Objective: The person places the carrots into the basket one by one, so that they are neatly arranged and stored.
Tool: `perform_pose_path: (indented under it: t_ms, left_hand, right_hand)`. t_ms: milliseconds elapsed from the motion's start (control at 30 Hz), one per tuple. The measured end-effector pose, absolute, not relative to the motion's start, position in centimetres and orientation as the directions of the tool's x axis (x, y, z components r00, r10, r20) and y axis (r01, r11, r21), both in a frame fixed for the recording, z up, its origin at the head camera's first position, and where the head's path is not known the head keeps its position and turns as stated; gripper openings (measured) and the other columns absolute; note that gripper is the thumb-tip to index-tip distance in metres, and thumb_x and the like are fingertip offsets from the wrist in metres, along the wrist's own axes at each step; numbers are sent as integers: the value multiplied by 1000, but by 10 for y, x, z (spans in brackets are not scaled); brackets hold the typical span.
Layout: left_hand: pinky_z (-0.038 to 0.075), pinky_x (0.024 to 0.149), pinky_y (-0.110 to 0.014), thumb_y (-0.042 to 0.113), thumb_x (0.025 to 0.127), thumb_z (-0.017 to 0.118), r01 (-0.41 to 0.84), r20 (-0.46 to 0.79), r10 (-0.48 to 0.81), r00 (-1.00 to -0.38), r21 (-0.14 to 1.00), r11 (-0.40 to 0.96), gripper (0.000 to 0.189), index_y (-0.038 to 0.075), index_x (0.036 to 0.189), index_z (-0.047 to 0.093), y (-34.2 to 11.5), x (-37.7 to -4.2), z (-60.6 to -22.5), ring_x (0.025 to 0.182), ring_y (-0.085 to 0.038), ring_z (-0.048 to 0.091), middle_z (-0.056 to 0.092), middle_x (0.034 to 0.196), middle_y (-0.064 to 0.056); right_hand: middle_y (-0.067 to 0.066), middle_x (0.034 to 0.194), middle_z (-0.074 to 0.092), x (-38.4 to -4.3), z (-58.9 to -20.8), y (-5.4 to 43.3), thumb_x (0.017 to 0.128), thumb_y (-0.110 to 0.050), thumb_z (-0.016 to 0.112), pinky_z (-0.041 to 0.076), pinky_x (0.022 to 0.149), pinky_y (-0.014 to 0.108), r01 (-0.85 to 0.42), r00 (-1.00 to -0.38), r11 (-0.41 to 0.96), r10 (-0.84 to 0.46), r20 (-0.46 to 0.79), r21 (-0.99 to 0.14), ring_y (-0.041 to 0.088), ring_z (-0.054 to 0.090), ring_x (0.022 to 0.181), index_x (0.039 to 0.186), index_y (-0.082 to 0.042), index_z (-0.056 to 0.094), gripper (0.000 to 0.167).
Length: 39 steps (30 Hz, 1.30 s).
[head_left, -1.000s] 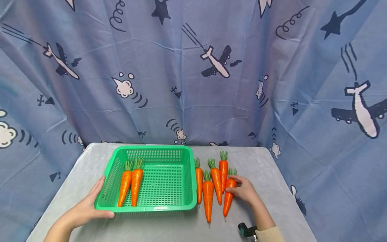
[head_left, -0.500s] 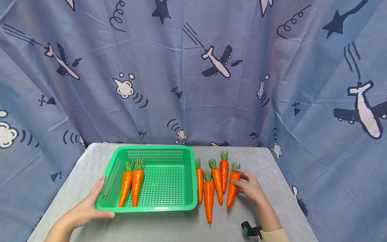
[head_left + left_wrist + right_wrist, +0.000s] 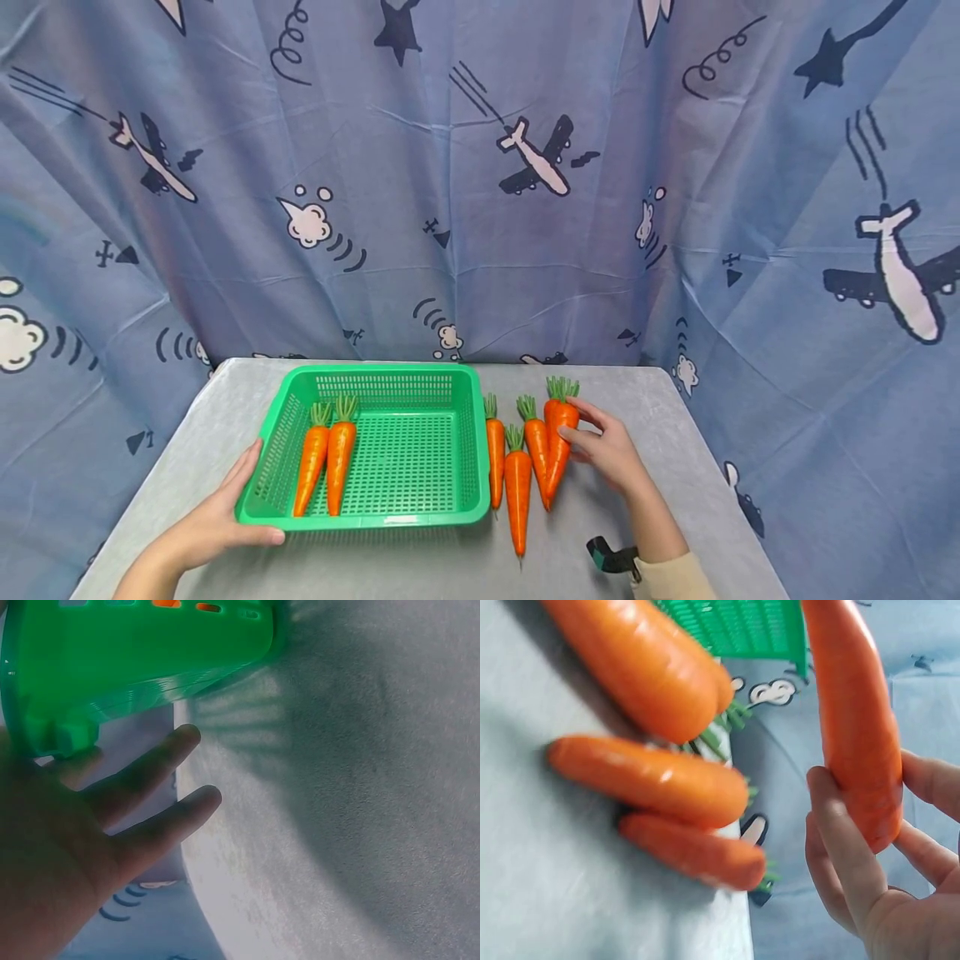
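My right hand [image 3: 611, 450] pinches a carrot [image 3: 561, 437] near its leafy top, fingers on one side and thumb on the other. In the right wrist view this carrot [image 3: 859, 727] is up off the table, its thick end among the fingers. It overlaps another carrot [image 3: 550, 408] in the head view. At the green basket's [image 3: 367, 523] front left corner rests my left hand [image 3: 206, 525], thumb along the front rim. The left wrist view shows fingers [image 3: 169, 825] stretched out beside the basket wall [image 3: 150, 656]. Two carrots [image 3: 341, 458] lie inside at the left.
Between basket and right hand, several loose carrots [image 3: 517, 500] lie on the grey table [image 3: 420, 571], one [image 3: 496, 458] right along the basket's right side. A blue curtain [image 3: 480, 275] printed with airplanes hangs behind the table. A black strap piece [image 3: 611, 557] sits by the right wrist.
My right hand has lifted the carrot from the right end of the group and brought it up and left over its neighbours. The left hand and basket stay put.
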<state>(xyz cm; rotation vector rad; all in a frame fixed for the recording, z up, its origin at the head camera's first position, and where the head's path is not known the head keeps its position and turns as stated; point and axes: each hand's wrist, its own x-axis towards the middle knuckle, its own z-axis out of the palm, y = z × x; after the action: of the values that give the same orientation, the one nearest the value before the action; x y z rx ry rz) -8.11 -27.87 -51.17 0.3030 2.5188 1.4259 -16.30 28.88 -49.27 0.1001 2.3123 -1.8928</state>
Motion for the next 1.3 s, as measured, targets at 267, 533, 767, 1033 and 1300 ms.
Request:
perform_pose_path:
  t_ms: [267, 533, 767, 1033, 1300]
  left_hand:
    - [13, 91, 2, 15, 78, 85, 69, -95, 290, -952, 858, 509, 126, 21, 164, -7, -279, -80, -512, 139, 13, -4, -4, 166, -28]
    - [20, 96, -3, 17, 78, 85, 68, -107, 284, -953, 837, 543, 124, 22, 164, -6, -280, -80, -509, 146, -1, -3, -2, 167, -26]
    - [14, 93, 0, 16, 77, 85, 72, -95, 284, -954, 848, 526, 126, 21, 164, -6, -279, -79, -510, 139, 13, -3, -3, 167, -26]
    - [13, 92, 2, 16, 77, 86, 88, -77, 284, -956, 845, 527, 126, 21, 164, -6, -279, -80, -511, 135, 18, -2, -3, 167, -26]
    - [20, 95, -3, 17, 77, 86, 59, -109, 277, -955, 843, 535, 126, 22, 164, -5, -280, -81, -512, 150, -29, 0, -2, 167, -25]
  right_hand:
    - [21, 148, 44, -171, -478, 267, 94, -18, 73, 59, 81, 43, 94, -990, 167, -86, -110, -981, 16, 68, 99, 151, -10, 47, 63]
    - [21, 146, 45, -178, -463, 244, 93, -16, 75, 60, 77, 37, 34, -987, 160, -151, -58, -987, 23, 68, 102, 149, -12, 49, 62]
    - [18, 146, 46, -184, -454, 227, 91, -14, 76, 60, 79, 38, 19, -981, 138, -188, -45, -990, 23, 68, 105, 149, -13, 50, 64]
    - [16, 143, 49, -191, -446, 207, 90, -20, 78, 60, 78, 41, -11, -977, 191, -213, -30, -982, 26, 67, 106, 146, -18, 54, 61]
    - [15, 144, 48, -200, -437, 179, 88, -14, 80, 59, 80, 51, -5, -971, 192, -237, -41, -981, 28, 67, 106, 141, -21, 57, 58]
